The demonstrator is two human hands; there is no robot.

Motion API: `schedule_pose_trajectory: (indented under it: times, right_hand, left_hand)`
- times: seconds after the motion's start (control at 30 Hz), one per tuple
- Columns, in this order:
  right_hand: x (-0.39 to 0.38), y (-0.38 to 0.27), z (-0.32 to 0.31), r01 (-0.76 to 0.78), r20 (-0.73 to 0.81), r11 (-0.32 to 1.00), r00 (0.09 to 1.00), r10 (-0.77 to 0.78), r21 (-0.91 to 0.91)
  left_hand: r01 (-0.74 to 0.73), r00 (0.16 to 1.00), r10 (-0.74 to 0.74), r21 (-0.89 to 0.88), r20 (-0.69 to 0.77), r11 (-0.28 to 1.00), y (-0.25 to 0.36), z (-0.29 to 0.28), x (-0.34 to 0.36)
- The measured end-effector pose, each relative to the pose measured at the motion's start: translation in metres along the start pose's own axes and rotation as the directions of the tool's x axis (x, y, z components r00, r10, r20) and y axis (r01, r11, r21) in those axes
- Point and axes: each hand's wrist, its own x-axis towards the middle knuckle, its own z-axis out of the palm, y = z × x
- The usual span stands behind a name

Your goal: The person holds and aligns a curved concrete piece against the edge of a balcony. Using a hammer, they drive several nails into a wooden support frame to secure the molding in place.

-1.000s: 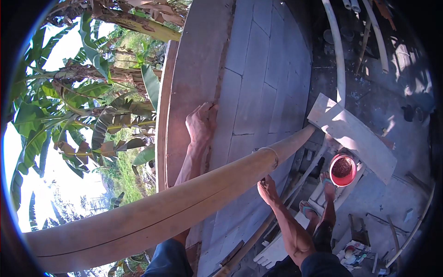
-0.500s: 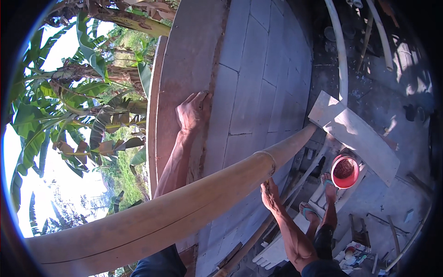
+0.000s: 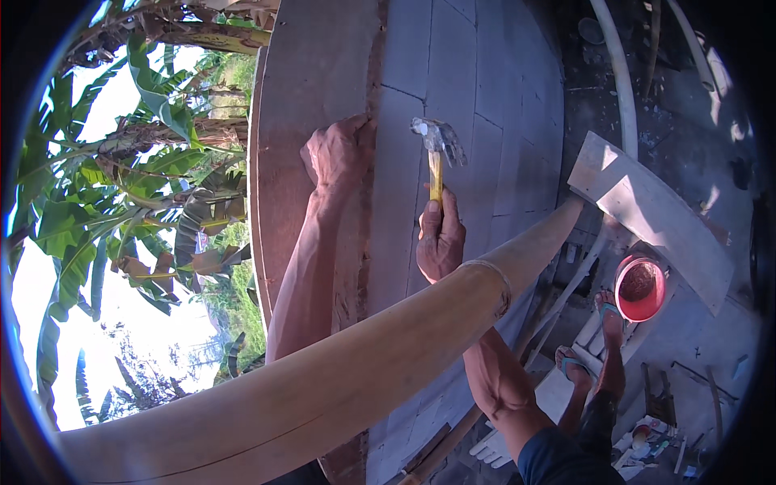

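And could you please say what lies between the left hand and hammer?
In the head view, grey block wall lies between the left hand and hammer.

No text or signs legible; shadowed parts perhaps too dim

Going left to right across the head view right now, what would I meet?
Leaves → left hand → hammer in the right hand → red bucket.
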Motion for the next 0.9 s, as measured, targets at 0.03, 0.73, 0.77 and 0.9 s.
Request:
schedule_pose_trajectory:
  times: [0.03,0.73,0.77,0.9]
  right_hand:
    - [0.008,0.002,0.002,0.114,-0.024,0.992,0.993,-0.116,-0.049]
    - [0.028,-0.021,0.018,0.192,0.019,0.954,0.981,-0.192,-0.23]
    - [0.029,-0.019,0.017,0.144,0.048,0.946,0.99,-0.135,-0.29]
    - [0.017,-0.024,0.011,0.229,0.023,0.933,0.972,-0.232,-0.278]
  left_hand:
    - [-0.008,1.0,0.007,0.062,0.008,0.998,0.0,0.003,-0.001]
    - [0.007,1.0,-0.006,0.097,-0.009,0.995,0.001,0.006,-0.004]
    - [0.012,1.0,-0.012,0.106,0.002,0.994,0.001,0.005,-0.004]
    - [0.011,1.0,-0.01,0.063,-0.01,0.998,0.0,0.004,-0.004]
